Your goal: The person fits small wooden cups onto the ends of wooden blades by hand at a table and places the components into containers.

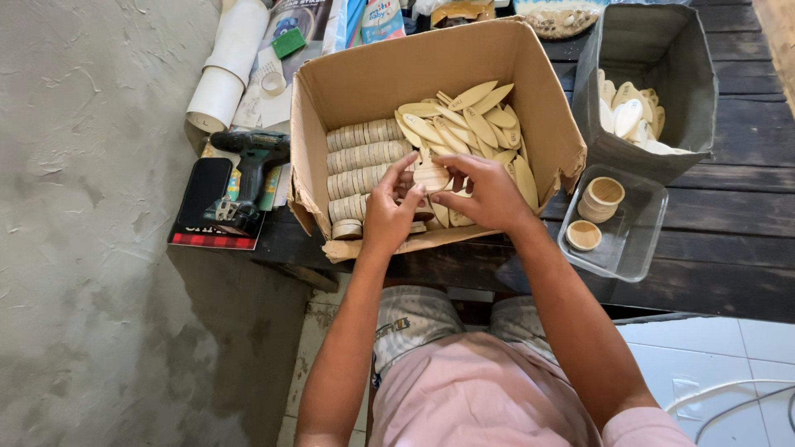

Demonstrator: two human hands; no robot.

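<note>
Both my hands reach into an open cardboard box point(431, 62) on a dark wooden table. My left hand point(391, 211) and my right hand point(484, 192) together pinch a small round wooden disc point(431, 175) over the box's near side. Rows of stacked wooden discs point(364, 157) fill the left part of the box. A heap of leaf-shaped wooden pieces point(468, 124) lies in its right part.
A clear plastic tub point(638, 240) with two wooden rings stands right of the box. Behind it a grey bin point(654, 50) holds pale oval pieces. A green cordless drill point(248, 174), white rolls point(228, 62) and packets lie to the left. Below is a concrete floor.
</note>
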